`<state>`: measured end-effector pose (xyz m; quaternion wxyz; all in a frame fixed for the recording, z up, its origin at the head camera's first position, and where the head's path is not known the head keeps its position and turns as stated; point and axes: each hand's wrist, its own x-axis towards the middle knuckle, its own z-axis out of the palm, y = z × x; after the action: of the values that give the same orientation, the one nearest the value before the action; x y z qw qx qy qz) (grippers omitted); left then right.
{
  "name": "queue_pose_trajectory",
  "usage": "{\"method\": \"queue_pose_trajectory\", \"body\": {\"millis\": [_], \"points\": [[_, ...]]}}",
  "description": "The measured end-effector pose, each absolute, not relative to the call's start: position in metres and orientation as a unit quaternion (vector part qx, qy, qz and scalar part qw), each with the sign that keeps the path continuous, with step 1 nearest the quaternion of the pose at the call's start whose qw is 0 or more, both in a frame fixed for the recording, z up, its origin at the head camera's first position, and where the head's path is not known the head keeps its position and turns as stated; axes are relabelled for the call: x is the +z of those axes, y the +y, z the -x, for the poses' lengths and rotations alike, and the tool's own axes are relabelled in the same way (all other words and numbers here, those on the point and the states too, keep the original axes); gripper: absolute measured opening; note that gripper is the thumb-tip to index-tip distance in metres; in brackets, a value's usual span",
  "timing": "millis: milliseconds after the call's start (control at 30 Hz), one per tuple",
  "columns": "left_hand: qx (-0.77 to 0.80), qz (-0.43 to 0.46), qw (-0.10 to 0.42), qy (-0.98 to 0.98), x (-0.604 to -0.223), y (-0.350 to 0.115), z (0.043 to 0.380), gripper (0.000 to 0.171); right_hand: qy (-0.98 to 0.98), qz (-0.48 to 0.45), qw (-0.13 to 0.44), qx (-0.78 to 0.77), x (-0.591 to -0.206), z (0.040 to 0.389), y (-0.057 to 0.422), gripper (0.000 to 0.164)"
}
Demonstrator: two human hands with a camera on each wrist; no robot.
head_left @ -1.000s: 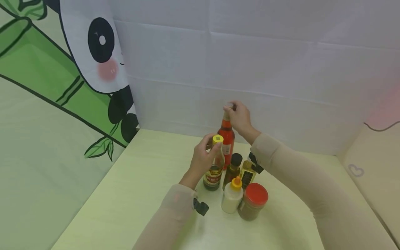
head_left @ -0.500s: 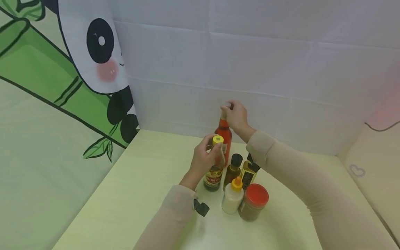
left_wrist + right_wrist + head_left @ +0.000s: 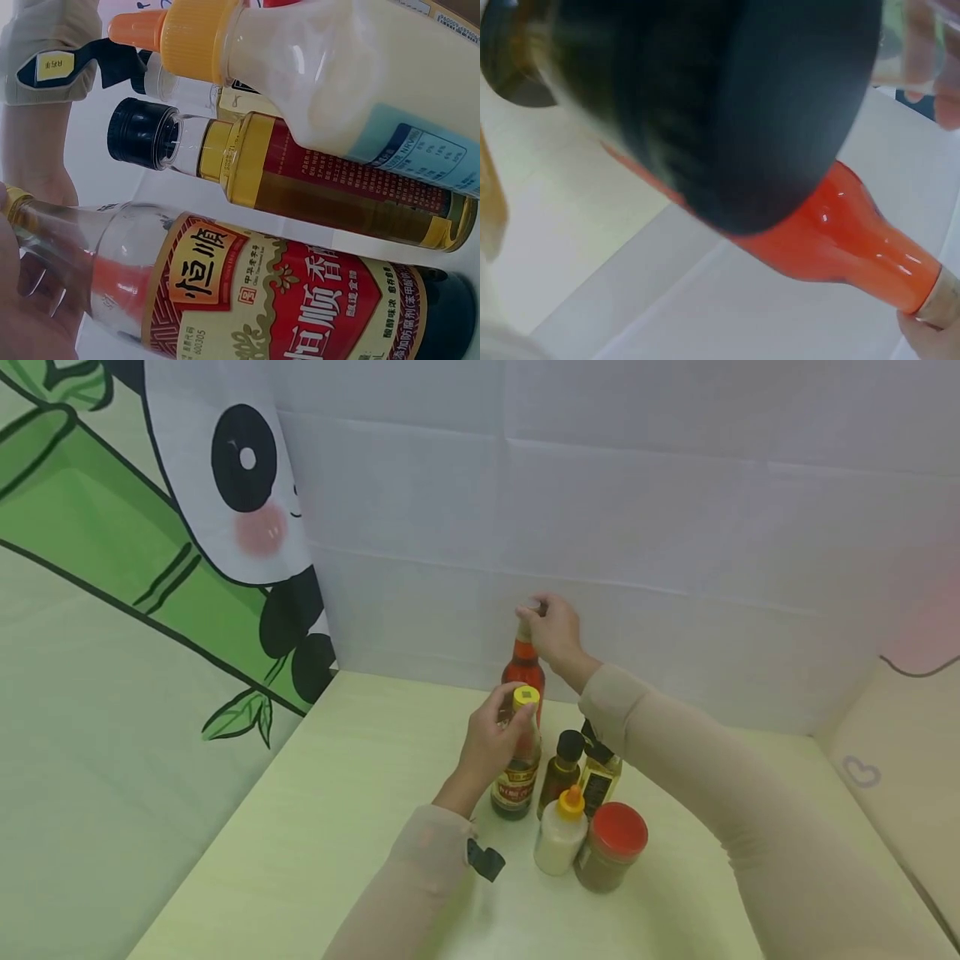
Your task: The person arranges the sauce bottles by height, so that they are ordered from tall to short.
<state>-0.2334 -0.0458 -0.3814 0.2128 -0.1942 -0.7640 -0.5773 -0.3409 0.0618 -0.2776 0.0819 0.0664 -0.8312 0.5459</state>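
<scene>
In the head view my left hand (image 3: pixel 489 739) holds the yellow-capped vinegar bottle (image 3: pixel 515 785) around its neck; the bottle stands upright. Just behind it, my right hand (image 3: pixel 555 631) grips the top of a tall bottle of red liquid (image 3: pixel 522 673), whose lower part is hidden. In the right wrist view the fingertips at the red bottle (image 3: pixel 840 225) show at the lower right corner, beyond a large blurred black cap (image 3: pixel 780 112). The vinegar bottle's label (image 3: pixel 285 292) faces the left wrist camera.
Right of the vinegar bottle stand a black-capped oil bottle (image 3: pixel 559 781), a golden bottle (image 3: pixel 600 783), a squeeze bottle with orange nozzle (image 3: pixel 559 839) and a red-lidded jar (image 3: pixel 611 852), close together. A white cloth wall (image 3: pixel 420 585) rises behind the table (image 3: pixel 337 827).
My right hand and the red bottle have moved left, so the bottle is now more behind the vinegar bottle. My left hand and the vinegar bottle have hardly moved.
</scene>
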Motion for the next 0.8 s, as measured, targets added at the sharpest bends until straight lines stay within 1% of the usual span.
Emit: {"method": "queue_pose_trajectory", "body": {"millis": [433,800], "points": [[-0.572,0.198,0.223,-0.764,-0.385,-0.044,0.23,0.033,-0.829,-0.08,0.087,0.547,-0.286,0.355,0.056,0.041],[-0.571,0.192,0.222,-0.767,-0.382,-0.047,0.228,0.033,-0.837,-0.082,0.08,0.535,-0.275,0.355,0.056,0.04]]}}
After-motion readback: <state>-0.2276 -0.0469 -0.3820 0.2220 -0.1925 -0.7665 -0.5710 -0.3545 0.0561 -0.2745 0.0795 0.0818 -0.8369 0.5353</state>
